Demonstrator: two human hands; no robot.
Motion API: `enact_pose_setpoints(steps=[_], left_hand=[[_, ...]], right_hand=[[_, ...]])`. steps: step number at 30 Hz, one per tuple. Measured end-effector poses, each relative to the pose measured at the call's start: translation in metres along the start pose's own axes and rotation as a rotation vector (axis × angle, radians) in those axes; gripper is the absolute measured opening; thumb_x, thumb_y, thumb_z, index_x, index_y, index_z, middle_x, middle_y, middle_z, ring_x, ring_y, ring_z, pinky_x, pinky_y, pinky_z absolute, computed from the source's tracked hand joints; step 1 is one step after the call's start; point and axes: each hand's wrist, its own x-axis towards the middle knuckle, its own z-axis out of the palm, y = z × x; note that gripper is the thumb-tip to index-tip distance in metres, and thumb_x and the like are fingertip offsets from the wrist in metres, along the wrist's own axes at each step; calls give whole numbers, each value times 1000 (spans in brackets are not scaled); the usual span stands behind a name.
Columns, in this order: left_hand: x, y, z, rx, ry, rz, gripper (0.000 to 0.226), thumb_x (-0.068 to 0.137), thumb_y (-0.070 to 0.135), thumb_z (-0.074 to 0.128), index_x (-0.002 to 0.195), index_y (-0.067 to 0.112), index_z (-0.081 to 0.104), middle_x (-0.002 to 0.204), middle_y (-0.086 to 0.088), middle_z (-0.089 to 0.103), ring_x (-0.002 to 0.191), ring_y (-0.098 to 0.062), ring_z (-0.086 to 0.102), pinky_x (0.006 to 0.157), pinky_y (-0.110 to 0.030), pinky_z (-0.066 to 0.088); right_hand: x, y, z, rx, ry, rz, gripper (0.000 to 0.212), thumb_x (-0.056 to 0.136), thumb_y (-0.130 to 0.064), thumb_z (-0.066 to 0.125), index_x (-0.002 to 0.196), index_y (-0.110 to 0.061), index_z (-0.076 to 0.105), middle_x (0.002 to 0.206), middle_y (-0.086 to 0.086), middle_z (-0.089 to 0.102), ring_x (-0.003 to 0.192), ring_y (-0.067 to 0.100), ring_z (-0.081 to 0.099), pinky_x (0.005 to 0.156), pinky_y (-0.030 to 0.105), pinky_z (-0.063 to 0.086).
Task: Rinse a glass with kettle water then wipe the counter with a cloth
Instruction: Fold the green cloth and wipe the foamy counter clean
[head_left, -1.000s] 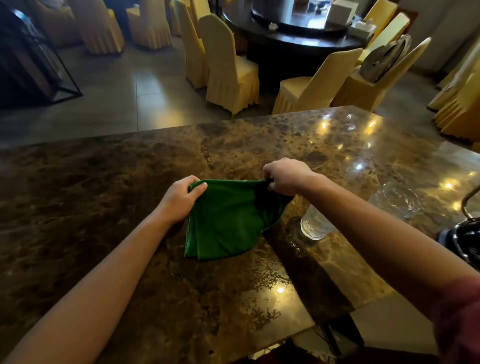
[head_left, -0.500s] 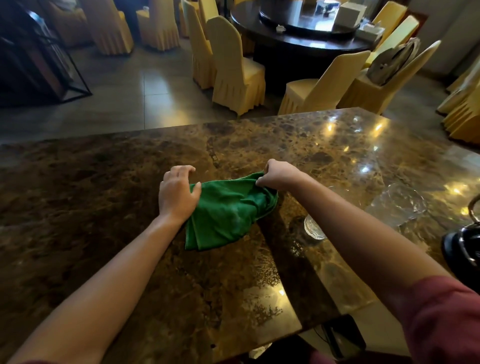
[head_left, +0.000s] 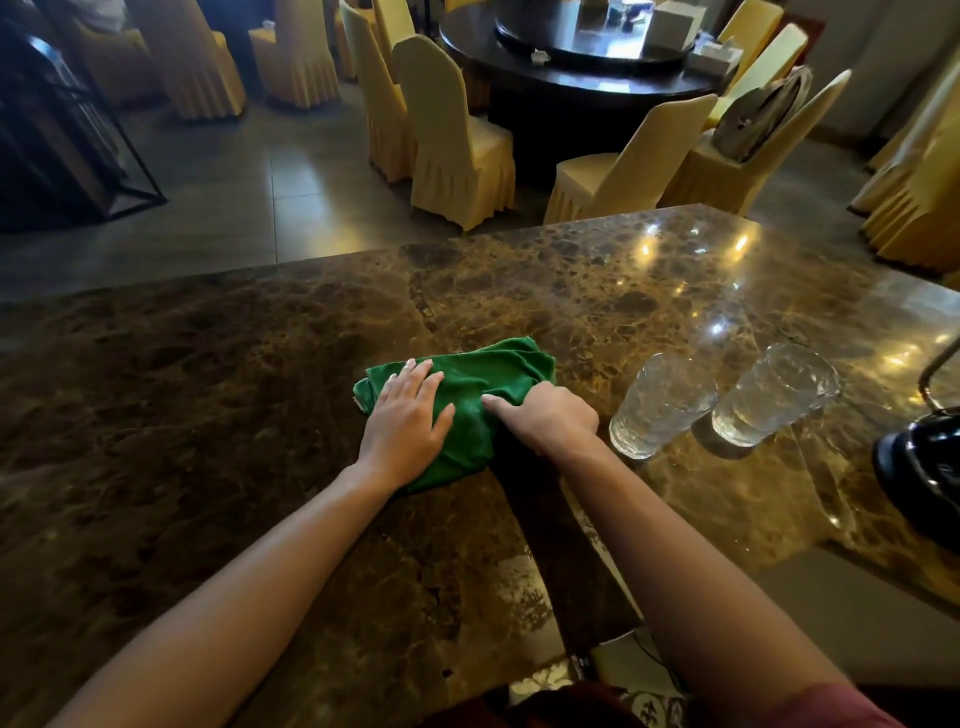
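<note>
Lowered since before, both hands now rest on one green cloth (head_left: 488, 395) on the desk (head_left: 208, 415): left hand (head_left: 405, 421) flat, right hand (head_left: 545, 421) curled gripping it. Two glasses (head_left: 660, 405) (head_left: 774, 395) stand right of the cloth.

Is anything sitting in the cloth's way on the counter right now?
To the left and ahead of the green cloth, the marble counter shows nothing in its path. To the right, two glasses stand close beside the right hand, with a dark kettle farther right. The left hand lies flat on the cloth.
</note>
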Motion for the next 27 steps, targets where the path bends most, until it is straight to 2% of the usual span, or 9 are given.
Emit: enact_pose_setpoints(steps=[3,6,8,11,14,16,21,23,27], left_hand=[[-2,1,1,-1,4,-19,58,106,40,47,153,6,42,165,-14,33,157,-28,20,128,-43,12],[-2,2,1,2,19,-53,62,108,44,40,156,6,36,166,-15,29,157,-29,18,128,-43,12],[-3,3,1,-7,19,-74,64,108,47,35,158,7,34,167,-15,29,157,-28,18,128,-42,11],[-4,3,2,26,-17,-61,65,108,49,31,159,8,31,168,-12,25,159,-25,13,129,-40,7],[-4,1,3,35,-33,-49,65,108,48,32,160,9,30,169,-11,23,159,-24,12,129,-39,7],[-3,1,3,45,-40,-47,65,108,48,32,160,8,29,169,-12,23,159,-25,12,129,-40,7],[-4,2,3,60,-47,-58,64,109,46,33,160,8,29,169,-12,24,159,-25,11,129,-39,6],[-3,3,2,61,-50,-58,64,109,46,32,160,8,29,169,-12,23,159,-25,11,129,-39,6],[-5,4,3,72,-42,-62,63,109,45,33,160,8,29,169,-12,23,159,-24,11,129,-38,5]], right_hand=[[6,-1,8,201,-28,-61,48,99,-59,57,106,-13,67,103,3,69,96,26,71,76,35,54],[8,7,5,875,-209,-90,32,104,-40,59,85,-16,66,74,3,66,56,16,60,50,28,47],[6,18,5,1066,-316,-37,37,107,-37,55,78,-15,62,60,1,58,45,13,49,42,24,35],[6,32,10,736,-310,54,39,104,-46,57,86,-12,63,59,0,61,46,15,53,45,25,37],[5,28,12,225,84,82,55,93,-62,58,113,-11,65,105,8,71,96,31,71,74,37,51],[3,14,8,223,259,48,67,94,-64,54,133,-10,56,132,13,63,122,36,62,94,45,50],[25,-16,9,-37,184,25,74,93,-65,59,142,-10,55,146,15,55,135,35,50,109,47,42],[36,-18,5,52,102,-13,50,94,-51,64,126,-14,67,132,11,66,125,32,60,106,44,49],[54,3,-5,696,-100,2,35,98,-33,69,113,-2,75,105,15,75,93,28,71,90,44,61]])
